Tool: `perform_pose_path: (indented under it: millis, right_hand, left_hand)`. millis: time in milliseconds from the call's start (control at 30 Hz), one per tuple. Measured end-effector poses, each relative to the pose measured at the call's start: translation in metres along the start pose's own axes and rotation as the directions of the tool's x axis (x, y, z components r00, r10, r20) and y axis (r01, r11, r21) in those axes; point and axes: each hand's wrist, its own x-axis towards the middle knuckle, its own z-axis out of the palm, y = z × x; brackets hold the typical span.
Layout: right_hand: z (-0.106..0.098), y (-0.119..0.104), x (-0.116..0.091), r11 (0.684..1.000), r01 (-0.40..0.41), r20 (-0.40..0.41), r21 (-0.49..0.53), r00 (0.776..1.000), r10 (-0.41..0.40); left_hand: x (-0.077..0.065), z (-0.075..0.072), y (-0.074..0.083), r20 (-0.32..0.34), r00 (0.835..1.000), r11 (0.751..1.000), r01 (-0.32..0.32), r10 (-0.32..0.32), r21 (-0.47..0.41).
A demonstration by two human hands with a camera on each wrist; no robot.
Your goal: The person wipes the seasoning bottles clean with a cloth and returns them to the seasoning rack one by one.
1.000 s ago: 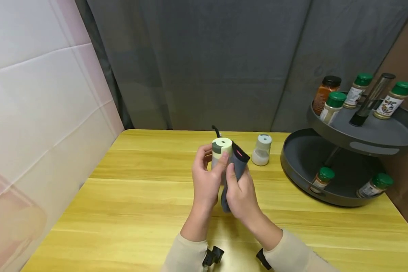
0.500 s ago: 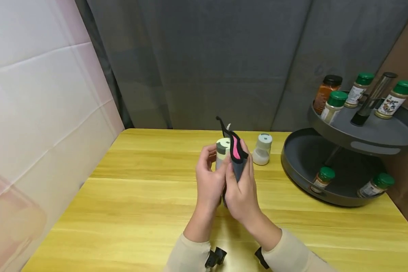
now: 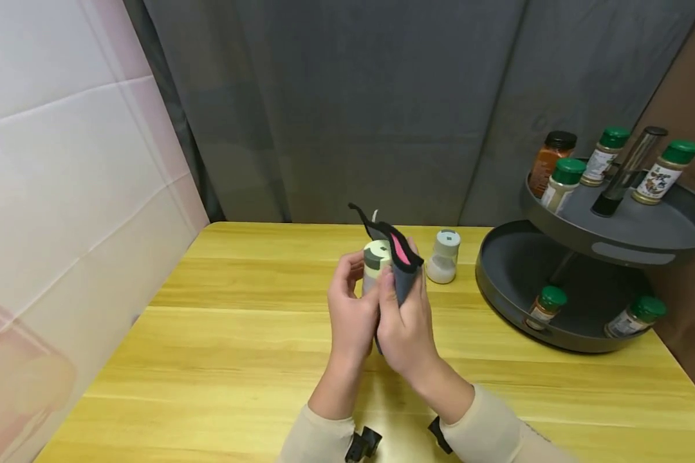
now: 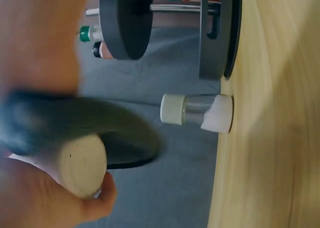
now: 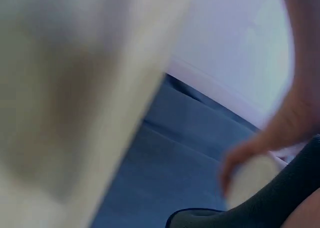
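In the head view my left hand (image 3: 350, 315) grips a seasoning shaker (image 3: 376, 254) with a cream and grey-green cap, held above the table. My right hand (image 3: 405, 341) holds a folded grey cloth (image 3: 405, 286) with black edging against the shaker's right side; a strip of pink shows in its fold. One dark corner sticks up behind the cap. The left wrist view shows the shaker's round pale base (image 4: 84, 165) and the cloth (image 4: 115, 123) curving past it. Much of the shaker's body is hidden by fingers and cloth.
A second shaker (image 3: 443, 260), partly filled with white grains, stands upright right of the hands. Farther right is a dark two-tier round rack (image 3: 498, 302) holding several spice bottles, mostly green-capped. A grey curtain (image 3: 347, 116) hangs behind the wooden table (image 3: 237, 360).
The cloth has turned and risen along the shaker, bringing its pink strip into view and covering more of the cap's right side. Both hands keep their holds.
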Motion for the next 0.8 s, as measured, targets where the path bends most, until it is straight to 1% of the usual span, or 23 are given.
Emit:
perform_pose_path:
  millis: [100,167,233,300,333,433,467,500,533,600,667,700,733,767,800]
  right_hand:
    - [0.003,0.007,-0.005,0.997,-0.072,0.025,-0.002,0.997,0.072]
    - [0.002,0.006,-0.001,0.992,-0.119,0.030,0.027,0.993,0.118]
    - [-0.001,-0.001,0.008,0.987,-0.140,0.028,0.077,0.990,0.138]
    - [-0.003,-0.010,0.015,0.988,-0.106,0.009,0.112,0.994,0.105]
    - [-0.003,-0.013,0.017,0.991,-0.073,-0.003,0.115,0.997,0.073]
    - [0.000,-0.012,0.014,0.997,0.031,-0.025,0.071,0.999,-0.030]
    - [0.001,-0.009,0.010,0.998,0.050,-0.031,0.041,0.998,-0.049]
    - [0.003,-0.006,0.005,0.999,0.039,-0.024,0.024,0.999,-0.039]
    - [0.004,-0.001,0.001,1.000,0.013,-0.012,0.009,1.000,-0.013]
    - [0.004,0.007,-0.004,0.995,-0.098,0.018,0.003,0.995,0.098]
    - [0.001,0.010,-0.004,0.972,-0.233,0.042,0.016,0.972,0.232]
    - [-0.001,0.009,-0.002,0.958,-0.284,0.051,0.025,0.958,0.282]
    - [-0.003,0.007,0.001,0.952,-0.304,0.052,0.035,0.952,0.302]
    - [-0.005,0.003,0.005,0.952,-0.299,0.046,0.056,0.954,0.297]
    - [-0.007,-0.001,0.009,0.959,-0.273,0.035,0.075,0.962,0.271]
  left_hand:
    - [0.003,-0.003,0.001,-0.017,1.000,1.000,0.000,0.000,0.002]
    - [0.004,-0.005,0.000,-0.012,1.000,1.000,-0.006,0.007,0.018]
    - [0.003,-0.006,0.000,-0.001,1.000,0.999,-0.012,0.012,0.032]
    - [0.002,-0.006,-0.001,0.009,1.000,0.999,-0.017,0.017,0.039]
    - [0.001,-0.006,-0.001,0.015,1.000,0.999,-0.016,0.015,0.038]
    - [0.001,-0.005,-0.001,0.016,1.000,1.000,-0.005,0.004,0.024]
    - [0.001,-0.005,0.000,0.013,1.000,1.000,-0.001,0.001,0.019]
    - [0.002,-0.005,0.000,0.010,1.000,1.000,0.003,-0.003,0.012]
    - [0.002,-0.005,0.001,0.004,1.000,1.000,0.005,-0.005,0.009]
    - [0.004,-0.006,0.003,-0.005,1.000,1.000,0.006,-0.006,0.007]
    - [0.004,-0.007,0.004,-0.008,1.000,1.000,0.002,-0.002,0.009]
    - [0.004,-0.007,0.004,-0.007,1.000,1.000,-0.002,0.002,0.006]
    - [0.004,-0.007,0.004,-0.002,1.000,1.000,-0.007,0.007,0.008]
    - [0.004,-0.007,0.004,0.006,1.000,1.000,-0.011,0.010,0.010]
    - [0.003,-0.006,0.004,0.017,1.000,1.000,-0.015,0.015,0.008]
